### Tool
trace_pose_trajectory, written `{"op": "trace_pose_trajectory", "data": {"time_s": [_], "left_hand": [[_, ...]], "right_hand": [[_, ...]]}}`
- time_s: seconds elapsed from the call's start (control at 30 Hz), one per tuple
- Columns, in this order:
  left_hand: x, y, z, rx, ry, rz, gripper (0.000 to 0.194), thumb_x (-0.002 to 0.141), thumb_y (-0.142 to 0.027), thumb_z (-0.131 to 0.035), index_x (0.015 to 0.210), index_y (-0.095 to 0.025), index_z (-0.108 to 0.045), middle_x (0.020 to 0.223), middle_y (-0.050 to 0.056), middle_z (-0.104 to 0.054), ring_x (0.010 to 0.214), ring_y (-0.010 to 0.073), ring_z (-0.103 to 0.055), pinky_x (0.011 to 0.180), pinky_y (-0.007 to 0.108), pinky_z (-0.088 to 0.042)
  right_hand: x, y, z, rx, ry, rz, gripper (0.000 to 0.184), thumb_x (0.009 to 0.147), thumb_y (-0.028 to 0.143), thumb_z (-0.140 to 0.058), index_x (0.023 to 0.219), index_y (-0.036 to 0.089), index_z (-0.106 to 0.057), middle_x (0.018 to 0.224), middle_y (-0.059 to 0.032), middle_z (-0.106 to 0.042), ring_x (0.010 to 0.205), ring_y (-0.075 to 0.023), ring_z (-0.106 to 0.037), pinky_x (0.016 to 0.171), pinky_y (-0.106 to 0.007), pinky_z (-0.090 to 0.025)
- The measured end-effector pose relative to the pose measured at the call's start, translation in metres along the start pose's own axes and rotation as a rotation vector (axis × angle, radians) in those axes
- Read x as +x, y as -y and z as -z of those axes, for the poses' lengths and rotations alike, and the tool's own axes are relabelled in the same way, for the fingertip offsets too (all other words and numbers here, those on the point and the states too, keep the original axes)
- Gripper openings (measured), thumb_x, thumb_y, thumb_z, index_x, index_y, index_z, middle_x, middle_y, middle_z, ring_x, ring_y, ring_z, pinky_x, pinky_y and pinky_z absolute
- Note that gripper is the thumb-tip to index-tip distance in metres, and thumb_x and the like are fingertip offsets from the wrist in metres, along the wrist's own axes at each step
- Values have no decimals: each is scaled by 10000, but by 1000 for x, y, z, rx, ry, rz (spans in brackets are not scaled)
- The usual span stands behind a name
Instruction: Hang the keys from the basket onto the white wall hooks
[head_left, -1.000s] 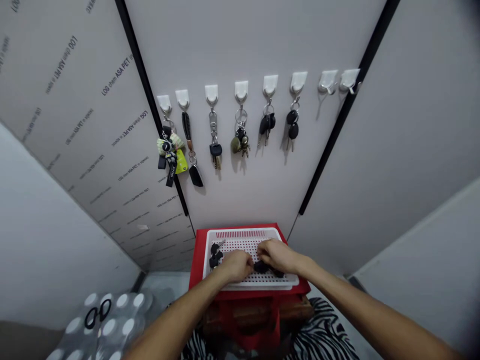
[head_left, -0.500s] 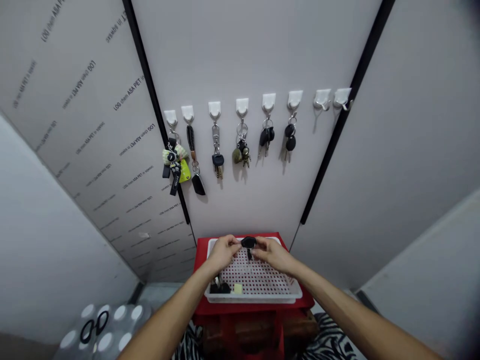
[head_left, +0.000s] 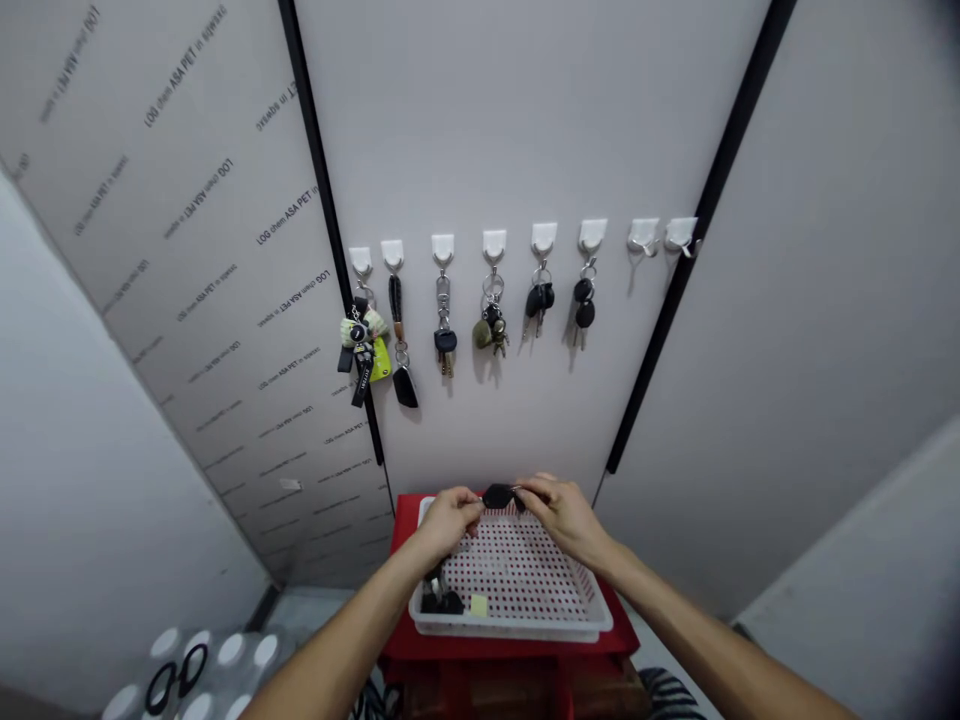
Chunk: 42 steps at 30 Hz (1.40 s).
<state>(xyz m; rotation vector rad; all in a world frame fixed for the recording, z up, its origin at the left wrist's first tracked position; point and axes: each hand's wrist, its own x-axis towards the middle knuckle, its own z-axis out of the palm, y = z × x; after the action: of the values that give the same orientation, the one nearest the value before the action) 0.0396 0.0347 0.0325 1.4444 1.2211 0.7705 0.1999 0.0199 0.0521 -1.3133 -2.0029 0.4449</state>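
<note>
Above the far part of a white perforated basket (head_left: 517, 630), both hands hold a bunch of keys with a black head (head_left: 498, 496). My left hand (head_left: 450, 520) pinches its left end between thumb and fingers. On the other side, my right hand (head_left: 561, 512) is closed on what looks like its metal ring, where a second dark piece hangs by the fingertips. More dark keys (head_left: 442, 600) lie in the basket's near left corner, beside a small pale yellow piece (head_left: 478, 605).
Several white hooks (head_left: 494, 245) line the wall, with key bunches such as the one with an olive fob (head_left: 482, 333) hanging from them. Two more hooks (head_left: 643, 237) are at the right. The basket rests on a red surface (head_left: 405, 640). White-capped bottles (head_left: 231, 650) stand lower left.
The black key head has turned; the part that dangled below it is now at my right fingertips. My right hand has shifted its grip. The camera view has tilted up slightly.
</note>
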Motion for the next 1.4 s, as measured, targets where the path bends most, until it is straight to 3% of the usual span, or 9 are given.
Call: {"op": "trace_pose_trajectory", "data": {"time_s": [0.13, 0.33, 0.47, 0.53, 0.67, 0.83, 1.03, 1.23, 1.4], "left_hand": [[2, -1, -3, 27, -48, -85, 63, 604, -152, -427, 652, -130, -462, 567, -15, -498, 526, 70, -454, 527, 189, -348], [-3, -13, -13, 173, -131, -284, 301, 565, -220, -517, 859, -157, -502, 905, 48, -525, 864, 144, -441, 783, 273, -316], [-3, -20, -17, 183, -89, -307, 222, 620, -224, -455, 809, -137, -533, 829, 49, -558, 781, 139, -475, 726, 261, -355], [0, -22, -18, 112, -20, -327, 202, 646, -214, -416, 779, -122, -538, 767, 44, -574, 703, 123, -493, 670, 240, -377], [5, -37, -23, 62, -55, -324, 184, 619, -157, -438, 776, -117, -526, 764, 35, -576, 679, 110, -494, 650, 220, -380], [12, -81, -31, 156, -170, -447, 222, 591, -130, -460, 805, -142, -516, 780, 22, -551, 648, 95, -474, 630, 215, -382], [22, -160, -46, 336, -192, -738, 334, 611, -134, -441, 943, -174, -458, 915, 34, -500, 741, 109, -477, 707, 234, -374], [26, -228, -59, 512, -264, -834, 387, 632, -147, -422, 1018, -149, -404, 963, 77, -472, 858, 163, -449, 769, 286, -346], [31, -248, -62, 547, -274, -816, 382, 637, -138, -405, 1019, -139, -400, 984, 93, -466, 871, 181, -449, 758, 308, -350]], "right_hand": [[1, 6, 2, 28, 36, -45, 249, 685, 283, -365, 652, 150, -574, 579, -14, -538, 559, -101, -466, 532, -203, -344], [6, 14, 1, 200, 76, -274, 261, 674, 295, -332, 499, 138, -445, 404, 38, -379, 391, -59, -349, 391, -171, -266], [6, 18, 5, 148, 70, -215, 295, 675, 301, -322, 437, 147, -401, 388, 39, -346, 387, -60, -324, 392, -177, -250], [5, 18, 7, 55, 8, -176, 316, 680, 313, -319, 427, 147, -412, 401, 30, -367, 410, -69, -340, 410, -186, -254], [10, 16, 21, -52, -124, -103, 299, 678, 305, -334, 478, 142, -484, 487, 1, -467, 491, -93, -411, 476, -204, -288], [32, 20, 66, 188, -261, -211, 266, 653, 342, -382, 562, 132, -517, 424, 17, -446, 420, -81, -407, 438, -206, -323], [74, 37, 140, 616, -578, -206, 152, 569, 274, -496, 588, 124, -503, 417, 45, -447, 364, -42, -406, 394, -178, -382], [104, 54, 193, 670, -809, -121, 111, 580, 217, -505, 528, 132, -457, 396, 52, -436, 325, -31, -402, 324, -156, -383], [114, 57, 211, 593, -845, -202, 103, 594, 166, -491, 513, 130, -438, 402, 40, -444, 300, -41, -412, 277, -159, -364]]}}
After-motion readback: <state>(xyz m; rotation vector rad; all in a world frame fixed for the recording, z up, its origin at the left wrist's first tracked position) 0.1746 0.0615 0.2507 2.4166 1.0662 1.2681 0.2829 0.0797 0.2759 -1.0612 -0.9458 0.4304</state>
